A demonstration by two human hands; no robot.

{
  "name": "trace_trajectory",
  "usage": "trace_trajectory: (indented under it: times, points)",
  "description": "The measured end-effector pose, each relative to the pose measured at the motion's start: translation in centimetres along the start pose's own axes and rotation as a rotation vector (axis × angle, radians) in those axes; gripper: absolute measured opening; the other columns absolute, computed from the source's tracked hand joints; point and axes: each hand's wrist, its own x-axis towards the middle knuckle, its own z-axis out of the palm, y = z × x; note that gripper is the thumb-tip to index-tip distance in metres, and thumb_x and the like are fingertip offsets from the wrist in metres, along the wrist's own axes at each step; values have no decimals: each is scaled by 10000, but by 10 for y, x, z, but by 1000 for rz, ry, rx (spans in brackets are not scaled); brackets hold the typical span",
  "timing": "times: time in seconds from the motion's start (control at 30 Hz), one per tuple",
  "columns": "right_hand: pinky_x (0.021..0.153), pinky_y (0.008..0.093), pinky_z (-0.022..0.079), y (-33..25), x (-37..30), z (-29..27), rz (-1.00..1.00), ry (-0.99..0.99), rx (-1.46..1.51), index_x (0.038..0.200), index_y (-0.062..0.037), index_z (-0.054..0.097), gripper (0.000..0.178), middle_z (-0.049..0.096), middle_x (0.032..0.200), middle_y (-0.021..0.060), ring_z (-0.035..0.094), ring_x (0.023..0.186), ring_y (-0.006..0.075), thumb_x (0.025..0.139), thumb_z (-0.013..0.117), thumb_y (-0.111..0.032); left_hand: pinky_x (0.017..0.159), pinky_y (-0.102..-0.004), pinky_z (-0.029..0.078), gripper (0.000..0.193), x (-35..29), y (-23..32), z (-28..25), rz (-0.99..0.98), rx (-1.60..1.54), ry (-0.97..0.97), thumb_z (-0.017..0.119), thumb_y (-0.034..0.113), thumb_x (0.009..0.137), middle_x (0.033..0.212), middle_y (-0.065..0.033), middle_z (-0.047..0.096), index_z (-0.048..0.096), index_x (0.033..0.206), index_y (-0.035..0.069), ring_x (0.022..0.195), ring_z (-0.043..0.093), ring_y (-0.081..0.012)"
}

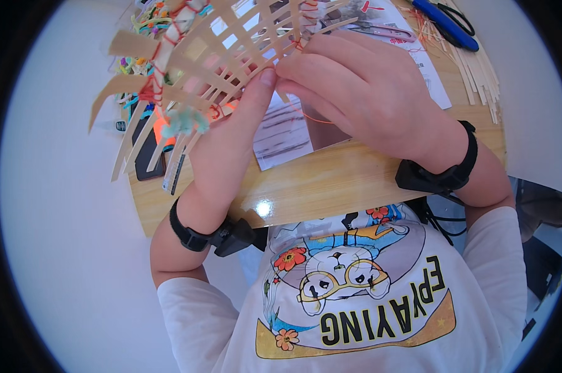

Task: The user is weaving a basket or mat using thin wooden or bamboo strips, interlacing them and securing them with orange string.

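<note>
A curved lattice of flat, pale bamboo strips [200,46] is held up over the table, its rim bound in white with red thread stitches. Loose strip ends stick out at its left, near a pale green fluffy tuft [184,122]. My left hand [226,133] grips the lattice's near edge, thumb along the outside and its other fingers partly seen through the gaps. At the right end of that edge, my right hand [371,93] has its fingers closed together near the left thumb tip. An orange thread [314,117] curves below the right fingers; what they pinch is hidden.
Under my hands a printed sheet [284,137] lies on the wooden table [330,180]. Far right are blue-handled pliers [448,26], small snips [383,31] and loose bamboo strips [470,74]. At left are a dark phone [147,146] and colourful bits [150,25].
</note>
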Motion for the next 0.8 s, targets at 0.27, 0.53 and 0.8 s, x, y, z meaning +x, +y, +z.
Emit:
trace_trajectory:
  times: [0.27, 0.53, 0.8]
  points:
    - [628, 295, 490, -6, 8, -26, -50, 117, 78, 1049, -37, 637, 319, 626, 865, 88, 593, 705, 190, 772, 745, -153, 913, -282, 433, 317, 1, 3, -14, -235, -247, 95, 613, 47, 898, 1156, -75, 588, 536, 1200, -9, 1071, 553, -152]
    - [616, 193, 456, 24, 9, -39, 213, 464, 657, 915, -11, 624, 116, 620, 798, 27, 557, 730, 48, 932, 577, -115, 918, -305, 483, 445, 3, 6, -20, -161, -207, 114, 620, -37, 860, 1171, -114, 574, 461, 1275, 1, 1073, 572, -173]
    - [655, 217, 492, 24, 12, -18, 732, -148, 965, 1013, -72, 667, 176, 643, 923, 43, 615, 812, 104, 852, 652, -140, 900, -316, 468, 444, -5, 14, -21, -247, -317, -6, 649, 28, 843, 1141, -92, 583, 479, 1253, 8, 1043, 578, -175]
